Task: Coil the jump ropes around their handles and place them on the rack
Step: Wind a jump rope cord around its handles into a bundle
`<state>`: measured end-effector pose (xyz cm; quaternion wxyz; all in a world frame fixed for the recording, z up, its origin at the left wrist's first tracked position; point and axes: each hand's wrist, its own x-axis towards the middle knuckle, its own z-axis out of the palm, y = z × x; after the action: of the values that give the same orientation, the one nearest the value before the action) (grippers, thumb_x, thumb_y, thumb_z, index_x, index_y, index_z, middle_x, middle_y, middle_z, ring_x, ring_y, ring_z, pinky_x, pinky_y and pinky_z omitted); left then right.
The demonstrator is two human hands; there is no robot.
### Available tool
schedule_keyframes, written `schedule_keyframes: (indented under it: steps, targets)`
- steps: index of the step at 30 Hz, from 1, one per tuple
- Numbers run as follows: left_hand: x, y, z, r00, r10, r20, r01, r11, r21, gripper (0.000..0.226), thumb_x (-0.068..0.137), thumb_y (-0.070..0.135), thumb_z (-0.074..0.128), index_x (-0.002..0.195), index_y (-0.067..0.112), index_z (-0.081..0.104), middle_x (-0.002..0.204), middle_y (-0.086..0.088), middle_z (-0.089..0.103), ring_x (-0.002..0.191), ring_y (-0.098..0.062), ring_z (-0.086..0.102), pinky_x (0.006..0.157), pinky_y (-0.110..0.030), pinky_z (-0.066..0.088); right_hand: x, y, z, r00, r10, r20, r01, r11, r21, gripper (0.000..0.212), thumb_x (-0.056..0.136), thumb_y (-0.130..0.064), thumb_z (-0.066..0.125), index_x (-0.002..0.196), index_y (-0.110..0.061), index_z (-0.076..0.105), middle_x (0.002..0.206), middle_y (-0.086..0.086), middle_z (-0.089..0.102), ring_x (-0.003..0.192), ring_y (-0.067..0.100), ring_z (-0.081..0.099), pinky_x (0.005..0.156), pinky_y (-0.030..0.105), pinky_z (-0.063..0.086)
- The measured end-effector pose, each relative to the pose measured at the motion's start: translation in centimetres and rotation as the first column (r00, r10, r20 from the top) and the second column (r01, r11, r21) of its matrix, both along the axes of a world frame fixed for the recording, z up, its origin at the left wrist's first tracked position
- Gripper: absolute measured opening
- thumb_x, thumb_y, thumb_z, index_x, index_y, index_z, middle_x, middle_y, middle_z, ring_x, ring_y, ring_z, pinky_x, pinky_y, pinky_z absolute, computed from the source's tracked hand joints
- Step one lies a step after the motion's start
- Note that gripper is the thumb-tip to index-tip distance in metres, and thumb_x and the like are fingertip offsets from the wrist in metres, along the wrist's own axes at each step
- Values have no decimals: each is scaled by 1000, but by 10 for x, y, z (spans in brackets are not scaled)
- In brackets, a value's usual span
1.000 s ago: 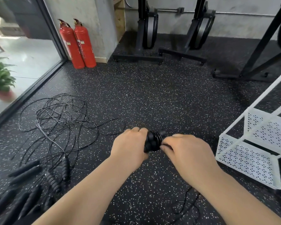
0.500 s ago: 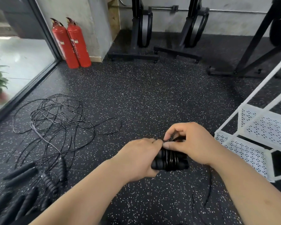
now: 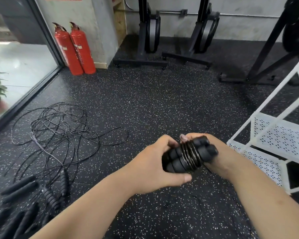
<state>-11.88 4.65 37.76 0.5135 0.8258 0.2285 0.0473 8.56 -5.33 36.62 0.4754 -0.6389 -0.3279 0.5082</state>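
Two foam handles (image 3: 175, 158) are held side by side above the floor (image 3: 154, 104), bound at their middle by several tight turns of thin black cord (image 3: 191, 155). The left hand (image 3: 150, 164) has its fingers (image 3: 170, 144) clenched round the near end, and the right hand (image 3: 222, 157) grasps the far end. I judge the bundle light, the foam soft and grippy but the cord slick and springy, so the hold should span the coil itself on the way to the white rack (image 3: 269, 135) just to the right, while more jump ropes (image 3: 59, 128) lie tangled on the left.
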Motion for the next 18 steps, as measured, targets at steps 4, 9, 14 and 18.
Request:
schedule_keyframes:
  steps: [4, 9, 14, 18]
  targets:
    - [1, 10, -9, 993, 99, 57, -90, 986, -143, 50, 88, 43, 83, 125, 39, 49, 117, 21, 73, 111, -1, 70, 103, -37, 54, -17, 11, -23, 965, -151, 216, 174, 981, -88, 25, 98, -14, 51, 85, -10, 73, 77, 16, 70, 75, 25, 55, 70, 40, 48]
    - [5, 19, -24, 967, 254, -6, -254, 966, -53, 56, 84, 49, 82, 126, 41, 47, 112, 19, 74, 102, 1, 70, 97, -37, 58, -33, 21, -37, 914, -149, 377, 205, 972, -112, 31, 104, -19, 51, 74, -17, 60, 58, -1, 55, 60, 18, 43, 62, 29, 32]
    - [3, 33, -29, 910, 407, -79, -395, 909, 129, 63, 86, 45, 86, 132, 33, 44, 107, 21, 66, 92, 6, 64, 68, -13, 45, -43, 19, -36, 766, 98, 636, 7, 987, -161, 39, 112, -39, 46, 77, -27, 58, 65, -5, 62, 52, 11, 50, 52, 30, 35]
    - [2, 40, -34, 875, 469, -119, -439, 873, 211, 47, 88, 45, 83, 121, 30, 51, 101, 17, 67, 86, 2, 62, 60, -13, 42, -46, 14, -28, 559, 181, 809, -29, 979, -200, 23, 111, -41, 48, 107, -30, 67, 76, -7, 64, 63, 10, 57, 53, 29, 35]
